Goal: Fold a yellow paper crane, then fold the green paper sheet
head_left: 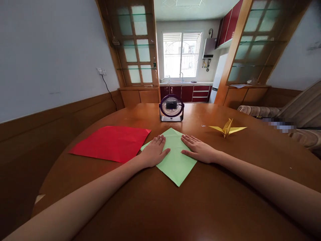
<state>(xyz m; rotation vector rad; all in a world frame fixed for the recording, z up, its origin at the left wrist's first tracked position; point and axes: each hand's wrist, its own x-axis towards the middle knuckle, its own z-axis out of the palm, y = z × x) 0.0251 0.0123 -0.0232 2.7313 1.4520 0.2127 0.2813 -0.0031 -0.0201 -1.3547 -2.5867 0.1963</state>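
Note:
A light green sheet of paper (177,164) lies on the table with one corner pointing toward me; creases show near its far corner. My left hand (154,151) rests flat on its left side, fingers stretched out and thumb apart. On the right side, my right hand (198,149) lies flat too, its fingertips and thumb over the paper's edge. A small green corner sticks out to the left, beyond my left hand. Left of the green paper is a flat red sheet of paper (112,143). A folded yellow paper crane (227,129) stands to the right.
The round brown wooden table (160,214) carries a small dark fan (172,107) at the back, beyond the green paper. A striped sofa (301,110) is at the far right. A black cord (108,89) hangs from a wall socket (101,71) on the left.

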